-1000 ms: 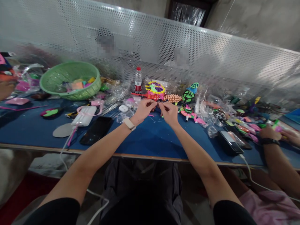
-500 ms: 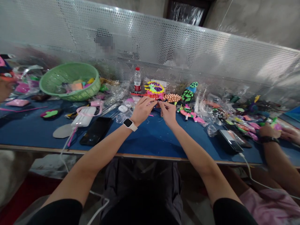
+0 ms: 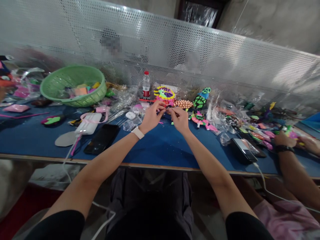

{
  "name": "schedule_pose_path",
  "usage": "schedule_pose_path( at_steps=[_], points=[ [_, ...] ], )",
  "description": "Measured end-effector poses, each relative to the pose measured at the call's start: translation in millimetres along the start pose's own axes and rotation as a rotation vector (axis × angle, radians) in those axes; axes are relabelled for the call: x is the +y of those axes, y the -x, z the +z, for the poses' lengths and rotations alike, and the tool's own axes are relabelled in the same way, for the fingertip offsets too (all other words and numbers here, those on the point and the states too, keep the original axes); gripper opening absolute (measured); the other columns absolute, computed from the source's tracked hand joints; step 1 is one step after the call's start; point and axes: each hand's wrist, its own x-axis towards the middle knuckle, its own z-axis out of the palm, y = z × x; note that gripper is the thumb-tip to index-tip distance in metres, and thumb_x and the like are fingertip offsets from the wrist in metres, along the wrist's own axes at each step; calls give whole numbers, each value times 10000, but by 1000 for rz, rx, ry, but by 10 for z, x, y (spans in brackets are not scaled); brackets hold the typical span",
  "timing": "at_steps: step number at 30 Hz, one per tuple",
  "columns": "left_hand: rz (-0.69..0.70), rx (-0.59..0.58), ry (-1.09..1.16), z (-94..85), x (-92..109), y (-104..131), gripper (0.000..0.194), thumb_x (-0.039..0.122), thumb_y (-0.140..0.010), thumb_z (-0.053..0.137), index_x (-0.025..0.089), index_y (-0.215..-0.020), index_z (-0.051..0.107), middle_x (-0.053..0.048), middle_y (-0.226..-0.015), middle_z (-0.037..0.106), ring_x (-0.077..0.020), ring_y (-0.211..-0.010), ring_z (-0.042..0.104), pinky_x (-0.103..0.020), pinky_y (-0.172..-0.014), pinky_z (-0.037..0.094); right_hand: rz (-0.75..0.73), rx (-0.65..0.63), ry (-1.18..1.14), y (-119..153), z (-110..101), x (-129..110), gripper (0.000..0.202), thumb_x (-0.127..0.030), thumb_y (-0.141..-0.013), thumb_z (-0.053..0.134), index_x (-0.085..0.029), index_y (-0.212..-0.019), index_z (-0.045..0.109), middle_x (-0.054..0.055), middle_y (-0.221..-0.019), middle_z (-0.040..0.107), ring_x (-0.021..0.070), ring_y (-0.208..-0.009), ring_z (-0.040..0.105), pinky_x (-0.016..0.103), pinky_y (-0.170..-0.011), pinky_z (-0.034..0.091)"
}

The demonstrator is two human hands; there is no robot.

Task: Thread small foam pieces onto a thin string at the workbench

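Note:
My left hand (image 3: 153,116) and my right hand (image 3: 179,118) meet over the blue table, fingertips pinched close together. Between them is something small and dark that I cannot make out. Just behind the fingers sit a yellow, purple and green clay figure (image 3: 164,93) and a brown spiky clay piece (image 3: 183,104). To the right of my right hand lies a pink and green clay figure (image 3: 200,120), with a green and black patterned clay figure (image 3: 200,101) behind it. Tiny scraps dot the tabletop below my hands.
On the left are a green basket (image 3: 75,83) of packets, a white power bank (image 3: 88,124) with a cable and a black phone (image 3: 102,139). A red-capped bottle (image 3: 146,85) stands behind. At right are another device (image 3: 243,151), clay pieces and a co-worker's hands (image 3: 285,139).
My left wrist has turned, so the watch face no longer shows, only its strap. Fingers of both hands have shifted slightly, still close together. The co-worker's hands at right moved a little.

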Motion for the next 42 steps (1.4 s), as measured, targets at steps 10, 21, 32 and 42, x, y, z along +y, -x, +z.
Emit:
schedule_pose_path(
  at_steps=[10,21,32,42],
  points=[
    [-206,-174,449,-5,33,-41,119,179,-962,713,203,-1059,649,-47,-915,787,-176,-847,768,-344,-851,631,-28,20,27,-20,-22,-1,614,-735,-1063,550,-236,-778,765,59,-781,721,197,-735,632,354,-722,534],
    [277,-64,-406,-28,10,72,190,360,-1054,743,212,-1171,726,-117,-1161,772,-305,-1145,716,-462,-1026,566,-10,25,10,-11,25,77,516,-647,-1075,597,-250,-810,792,56,-789,752,213,-745,666,360,-708,533],
    [107,13,-6,-70,169,26,423,636,-1066,658,230,-1009,763,-83,-959,812,-242,-921,764,-433,-921,592,-86,-17,69,-10,-3,137,420,-534,-1081,628,-241,-834,799,78,-858,771,222,-807,688,391,-818,578],
    [-402,31,544,56,-211,-121,682,830,-1067,437,220,-968,726,-120,-915,789,-230,-836,758,-392,-743,622,152,167,-143,-52,97,242,580,-766,-991,628,-235,-869,826,55,-782,765,217,-747,682,358,-706,564]
  ],
)
